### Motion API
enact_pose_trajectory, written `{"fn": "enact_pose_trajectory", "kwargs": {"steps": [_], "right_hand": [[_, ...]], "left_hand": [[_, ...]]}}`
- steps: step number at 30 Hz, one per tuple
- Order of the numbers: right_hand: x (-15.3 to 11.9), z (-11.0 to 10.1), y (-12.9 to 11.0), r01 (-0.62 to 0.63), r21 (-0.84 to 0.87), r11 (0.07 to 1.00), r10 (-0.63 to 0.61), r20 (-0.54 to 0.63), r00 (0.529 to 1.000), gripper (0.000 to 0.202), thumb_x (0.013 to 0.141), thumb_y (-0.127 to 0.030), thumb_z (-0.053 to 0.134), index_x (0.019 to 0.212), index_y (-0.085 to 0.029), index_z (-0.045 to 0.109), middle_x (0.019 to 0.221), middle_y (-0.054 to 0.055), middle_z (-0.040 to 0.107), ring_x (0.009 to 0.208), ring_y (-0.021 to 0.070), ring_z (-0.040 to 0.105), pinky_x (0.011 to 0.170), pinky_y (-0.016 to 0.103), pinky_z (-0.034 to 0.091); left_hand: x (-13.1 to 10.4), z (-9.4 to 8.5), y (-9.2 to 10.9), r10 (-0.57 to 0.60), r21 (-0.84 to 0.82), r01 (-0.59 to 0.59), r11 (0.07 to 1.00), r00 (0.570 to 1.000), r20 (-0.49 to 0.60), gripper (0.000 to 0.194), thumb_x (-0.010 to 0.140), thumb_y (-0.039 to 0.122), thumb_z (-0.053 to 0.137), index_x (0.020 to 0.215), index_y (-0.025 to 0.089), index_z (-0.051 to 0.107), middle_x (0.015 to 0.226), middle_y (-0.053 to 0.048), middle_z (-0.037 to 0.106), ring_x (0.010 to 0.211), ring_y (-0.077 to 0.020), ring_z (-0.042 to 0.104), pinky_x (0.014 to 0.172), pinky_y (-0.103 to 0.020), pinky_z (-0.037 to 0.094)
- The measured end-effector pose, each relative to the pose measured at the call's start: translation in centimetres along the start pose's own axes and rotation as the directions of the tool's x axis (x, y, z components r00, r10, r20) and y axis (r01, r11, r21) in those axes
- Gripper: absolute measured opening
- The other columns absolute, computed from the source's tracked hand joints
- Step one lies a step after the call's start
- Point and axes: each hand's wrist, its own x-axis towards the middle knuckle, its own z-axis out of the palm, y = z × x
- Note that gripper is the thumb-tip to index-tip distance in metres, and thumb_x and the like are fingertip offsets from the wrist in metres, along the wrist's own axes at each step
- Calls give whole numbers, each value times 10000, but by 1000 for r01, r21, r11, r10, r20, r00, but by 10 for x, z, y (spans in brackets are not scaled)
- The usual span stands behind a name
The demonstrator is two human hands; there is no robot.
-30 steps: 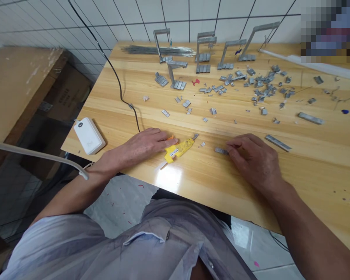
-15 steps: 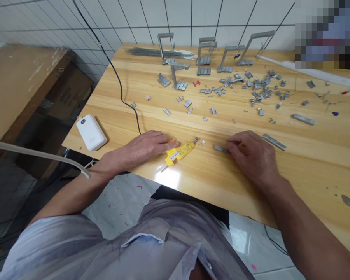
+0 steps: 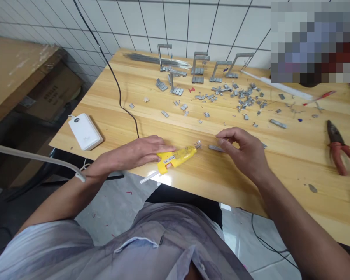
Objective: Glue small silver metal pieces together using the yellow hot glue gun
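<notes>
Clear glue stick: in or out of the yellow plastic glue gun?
Partly in: the clear glue stick juts from the rear of the yellow glue gun.

Taking the glue gun [image 3: 179, 156] as the dial's centre, the nearest strip [image 3: 216, 148] on the table [image 3: 105, 105] lies at three o'clock, with the pliers [image 3: 336, 144] well beyond it. The power bank [image 3: 86, 131] sits between nine and ten, by the table's edge. Towards twelve (the wall [image 3: 175, 25] side) stand the frames [image 3: 198, 68]; the rod bundle [image 3: 151, 60] lies before twelve, scattered scraps [image 3: 246, 99] between one and two.
</notes>
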Motion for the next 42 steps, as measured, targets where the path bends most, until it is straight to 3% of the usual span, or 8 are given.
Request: {"fn": "enact_pose_trajectory", "kwargs": {"steps": [6, 11, 16, 20, 23, 31, 37, 42], "right_hand": [[7, 2, -8, -164, 249, 955, 185, -66, 980, 147, 839, -362, 773, 921, -239, 777, 826, 19, 774, 725, 171, 681, 663, 315, 565], [0, 9, -12, -113, 138, 984, 130, -123, 984, 127, 862, -333, 741, 945, -244, 778, 842, 17, 774, 734, 172, 676, 713, 337, 567], [-16, 19, -3, 34, -62, 998, -39, -86, 996, 70, 908, -269, 697, 932, -248, 759, 860, 17, 769, 715, 165, 673, 704, 327, 571], [-22, 30, 14, 160, -143, 977, -169, -58, 984, 83, 952, -268, 654, 912, -254, 725, 903, 40, 785, 756, 197, 717, 666, 336, 586], [-26, 35, 25, 232, -189, 954, -241, -27, 970, 93, 967, -262, 635, 937, -262, 724, 934, 41, 801, 793, 220, 754, 710, 372, 619], [-29, 37, 30, 308, -247, 919, -321, -13, 947, 116, 1007, -277, 607, 968, -263, 715, 953, 50, 806, 858, 250, 790, 723, 393, 644], [-28, 35, 26, 335, -238, 911, -347, -8, 938, 108, 1007, -254, 605, 977, -273, 707, 961, 49, 805, 868, 254, 793, 747, 402, 653], [-28, 33, 27, 336, -249, 908, -350, -15, 936, 98, 998, -255, 625, 974, -277, 718, 967, 44, 810, 869, 260, 794, 742, 409, 653]], "left_hand": [[5, -5, 1, -58, -224, 30, 974, 991, -120, 497, 1124, 517, 470, 1520, 276, 649, 1131, -111, 770, 961, -185, 732, 880, -284, 573], [3, -5, 0, -300, -302, 238, 923, 937, -178, 679, 1048, 680, 527, 1489, 184, 673, 1297, -156, 757, 1083, -252, 737, 910, -321, 590], [-21, -21, -35, -484, -140, 467, 873, 792, -372, 647, 1021, 591, 561, 1493, 159, 660, 1397, -158, 724, 1211, -295, 697, 1064, -387, 546], [-40, -50, -63, -582, 94, 718, 690, 627, -518, 558, 998, 364, 545, 1509, 162, 641, 1328, -141, 740, 1234, -297, 673, 1128, -413, 496], [-45, -62, -74, -653, 184, 805, 564, 571, -498, 542, 973, 318, 568, 1471, 126, 664, 1274, -165, 742, 1212, -311, 677, 1103, -406, 505], [-21, -47, -79, -636, 305, 745, 592, 665, -391, 464, 989, 236, 540, 1426, 164, 677, 1205, -141, 739, 1148, -281, 689, 1053, -381, 531], [-10, -39, -72, -678, 352, 764, 541, 643, -355, 444, 975, 219, 559, 1393, 151, 694, 1199, -155, 747, 1148, -304, 709, 1023, -385, 554], [-15, -37, -58, -655, 396, 705, 588, 703, -277, 446, 994, 213, 525, 1408, 173, 684, 1190, -142, 743, 1171, -295, 699, 1032, -386, 549]]}}
